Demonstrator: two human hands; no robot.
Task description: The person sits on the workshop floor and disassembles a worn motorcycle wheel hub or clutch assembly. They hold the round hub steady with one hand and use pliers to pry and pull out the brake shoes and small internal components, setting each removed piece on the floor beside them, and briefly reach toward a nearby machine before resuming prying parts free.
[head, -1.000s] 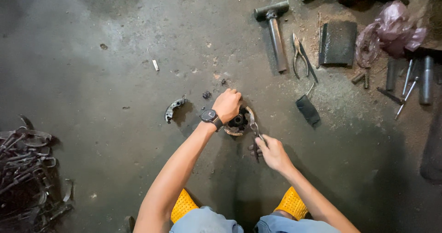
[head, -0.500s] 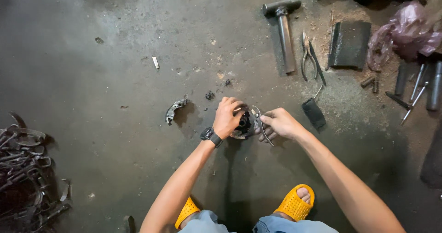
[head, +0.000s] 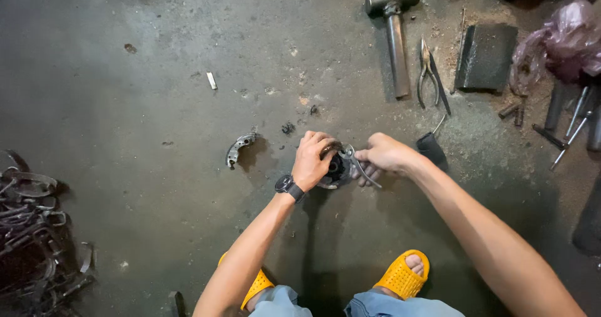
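Both hands' fingers closed, left (head: 311, 159) on round part (head: 335, 170), right (head: 385, 154) perhaps pliers, over stained concrete floor (head: 156, 91).

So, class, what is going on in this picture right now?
A person squats on a stained concrete floor in yellow sandals. The left hand, with a black wristwatch, steadies a small round dark metal part on the ground. The right hand grips a pair of pliers set against that part. A curved metal piece lies to one side. Beyond the hands lie a hammer, another pair of pliers and a dark block.
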